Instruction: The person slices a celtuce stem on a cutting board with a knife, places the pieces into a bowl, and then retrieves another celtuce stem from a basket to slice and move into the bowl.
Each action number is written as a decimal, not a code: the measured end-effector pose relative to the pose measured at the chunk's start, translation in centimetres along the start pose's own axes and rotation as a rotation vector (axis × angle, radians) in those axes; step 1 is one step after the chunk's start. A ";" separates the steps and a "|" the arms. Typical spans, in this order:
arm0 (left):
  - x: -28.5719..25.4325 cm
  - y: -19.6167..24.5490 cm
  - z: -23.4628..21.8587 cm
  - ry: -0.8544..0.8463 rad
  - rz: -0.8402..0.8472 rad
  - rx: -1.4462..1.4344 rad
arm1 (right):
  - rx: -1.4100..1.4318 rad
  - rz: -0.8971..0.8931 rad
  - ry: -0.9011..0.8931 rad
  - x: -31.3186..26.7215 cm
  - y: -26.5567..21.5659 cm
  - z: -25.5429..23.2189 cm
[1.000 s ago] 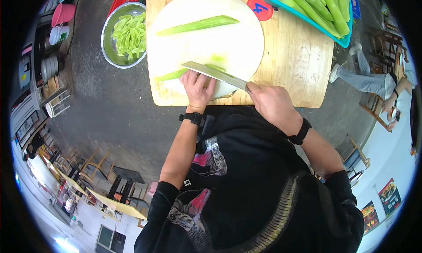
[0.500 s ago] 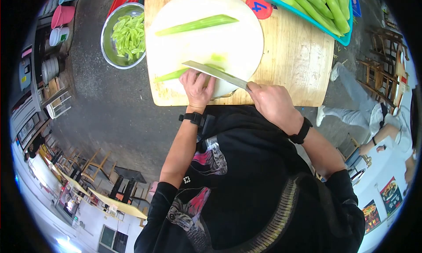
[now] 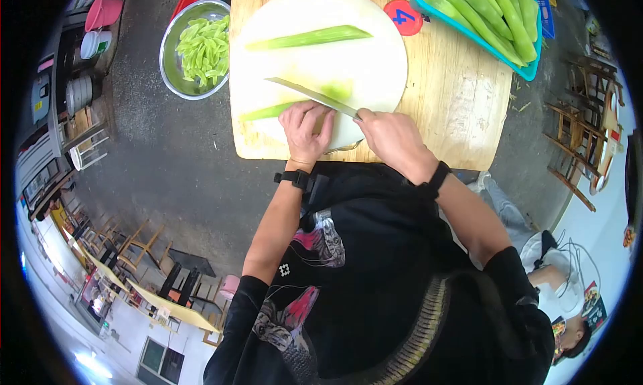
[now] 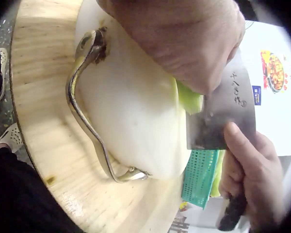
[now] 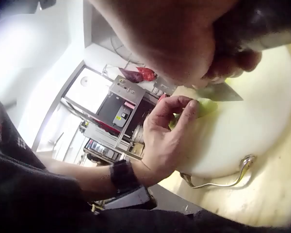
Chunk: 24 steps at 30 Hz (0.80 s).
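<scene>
A green stalk [image 3: 268, 111] is held down on a round white board [image 3: 375, 63], and a knife [image 3: 305, 92] is held close by.
In the head view, the stalk is pressed near the board's bottom edge by the left hand [image 3: 306, 132], and the knife is gripped tight by the right hand [image 3: 395, 142]. A second stalk [image 3: 311, 37] is laid higher on the board. The board is set on a wooden surface [image 3: 455, 117], with cut green bits [image 3: 204, 50] kept in a metal bowl [image 3: 171, 67] on the left and long green vegetables [image 3: 499, 17] in a blue-green basket [image 3: 526, 72] on the right. In the left wrist view, the stalk's end is seen just beside the blade, which is pressed by the right thumb. In the right wrist view, the stalk is pinched in the left grip, its fingers bent in close.
</scene>
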<state>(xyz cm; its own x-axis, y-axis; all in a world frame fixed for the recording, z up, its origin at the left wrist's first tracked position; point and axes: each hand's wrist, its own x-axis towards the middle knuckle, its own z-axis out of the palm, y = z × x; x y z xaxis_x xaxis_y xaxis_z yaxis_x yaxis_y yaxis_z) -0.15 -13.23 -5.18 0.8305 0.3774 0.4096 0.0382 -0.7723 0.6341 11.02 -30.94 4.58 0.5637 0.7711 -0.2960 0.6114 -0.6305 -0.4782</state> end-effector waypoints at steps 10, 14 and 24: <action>-1.0 -0.4 -0.2 -0.030 0.012 0.064 | -0.049 0.044 -0.080 -3.6 -0.7 -2.9; -1.1 -0.5 -0.1 -0.020 0.016 0.060 | -0.046 0.055 -0.079 -4.0 -0.6 -2.8; -0.8 -0.3 -0.3 -0.021 -0.004 0.036 | -0.045 0.064 -0.145 -4.0 -0.8 -4.0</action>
<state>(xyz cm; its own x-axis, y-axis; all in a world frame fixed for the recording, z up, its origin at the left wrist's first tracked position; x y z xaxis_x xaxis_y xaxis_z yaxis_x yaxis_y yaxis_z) -0.98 -13.17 -5.53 0.8416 0.3699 0.3936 0.0607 -0.7889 0.6115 10.45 -33.83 9.44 0.5186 0.7317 -0.4423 0.6028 -0.6798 -0.4177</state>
